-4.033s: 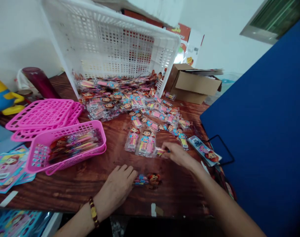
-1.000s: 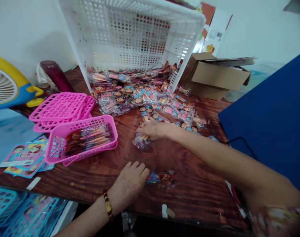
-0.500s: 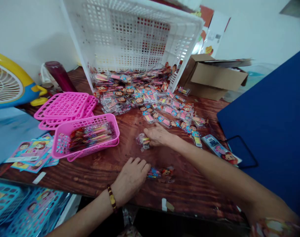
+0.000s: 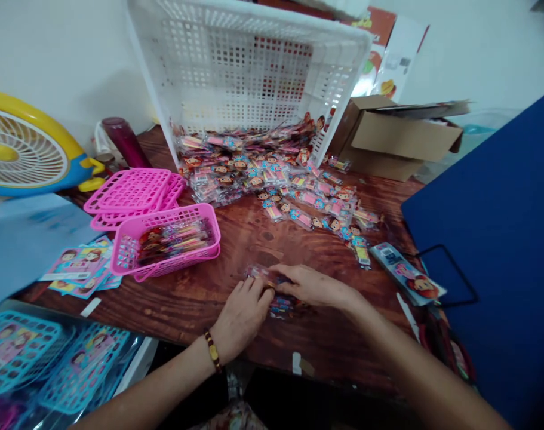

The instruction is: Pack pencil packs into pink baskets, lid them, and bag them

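Observation:
My left hand [image 4: 242, 316], with a beaded bracelet at its wrist, lies low over the table, its fingers curled onto small clear plastic packets [image 4: 281, 308]. From the right, my right hand [image 4: 314, 288] meets it, thumb and fingers closed around another packet [image 4: 257, 272]; the fingers partly hide it. Each packet is printed with a cartoon figure. Left of my hands stands a pink basket [image 4: 164, 269] with several packets lying in it. Beyond my hands, a heap of the same packets [image 4: 272, 176] spills out of a tipped white crate [image 4: 240, 83].
Pink lids [image 4: 128, 191] are stacked behind the basket, near a yellow fan [image 4: 25, 143] and a dark red bottle [image 4: 126, 143]. Printed cards [image 4: 81, 269] lie at left. Blue baskets [image 4: 83, 370] sit below the table edge. A cardboard box [image 4: 388, 137] and blue panel [image 4: 491, 239] stand right.
My right hand has moved from near the heap toward me, carrying a packet to my left hand. My left hand stays at about the same spot. The view has shifted slightly.

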Demonstrator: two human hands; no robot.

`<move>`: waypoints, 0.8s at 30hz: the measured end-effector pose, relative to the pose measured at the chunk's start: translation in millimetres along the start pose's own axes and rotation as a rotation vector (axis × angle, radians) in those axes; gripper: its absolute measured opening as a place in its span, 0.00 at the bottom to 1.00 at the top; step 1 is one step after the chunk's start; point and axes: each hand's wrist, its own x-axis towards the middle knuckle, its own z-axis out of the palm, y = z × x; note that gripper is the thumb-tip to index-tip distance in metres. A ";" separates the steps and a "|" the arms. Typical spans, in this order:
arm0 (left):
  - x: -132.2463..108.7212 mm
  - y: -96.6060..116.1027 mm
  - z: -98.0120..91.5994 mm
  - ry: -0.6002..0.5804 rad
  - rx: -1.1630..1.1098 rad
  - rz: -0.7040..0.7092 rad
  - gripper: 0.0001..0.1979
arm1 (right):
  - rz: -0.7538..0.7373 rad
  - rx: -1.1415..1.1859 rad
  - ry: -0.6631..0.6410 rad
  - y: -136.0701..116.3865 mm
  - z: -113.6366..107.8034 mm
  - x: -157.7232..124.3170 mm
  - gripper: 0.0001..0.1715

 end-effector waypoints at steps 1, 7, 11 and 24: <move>0.1 -0.4 -0.9 0.022 -0.011 -0.013 0.14 | -0.010 0.022 0.009 1.2 0.4 -3.3 0.22; 5.6 -9.7 -9.0 0.117 -0.009 -0.019 0.25 | -0.020 0.049 0.015 -4.5 11.4 -18.7 0.34; 10.7 -18.1 -12.3 0.005 0.004 -0.001 0.35 | 0.138 -0.213 0.046 -17.8 29.0 -22.2 0.42; 26.2 -12.0 -20.4 -0.149 0.165 0.164 0.46 | 0.221 -0.230 0.164 -21.6 54.8 -17.6 0.32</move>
